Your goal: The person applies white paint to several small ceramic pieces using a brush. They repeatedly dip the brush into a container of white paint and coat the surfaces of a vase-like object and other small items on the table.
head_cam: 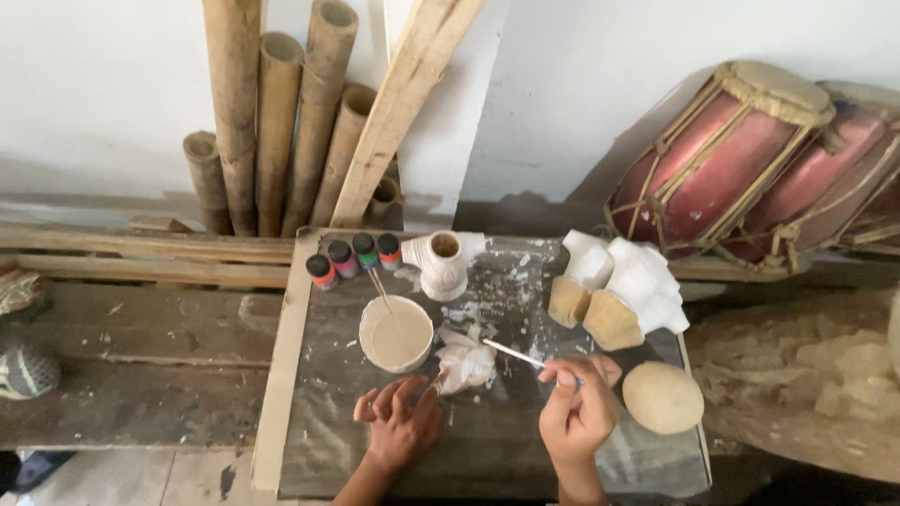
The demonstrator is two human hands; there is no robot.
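On a small plastic-covered work board (487, 450), my left hand (398, 422) rests with its fingertips touching a small white plaster piece (466, 365). My right hand (578, 403) pinches a thin white paintbrush (516, 353) whose tip points left, towards that piece. A round bowl of beige liquid (397, 334) with a stick leaning in it stands just beyond my left hand. A white plaster figure with an open top (443, 262) stands upright behind the bowl.
Several small paint bottles (353, 258) with coloured bands line the board's far left. White plaster casts (623, 290) and a tan round piece (663, 397) lie at right. Bamboo poles (281, 122) and a plank lean on the wall; two red drums (741, 159) lie far right.
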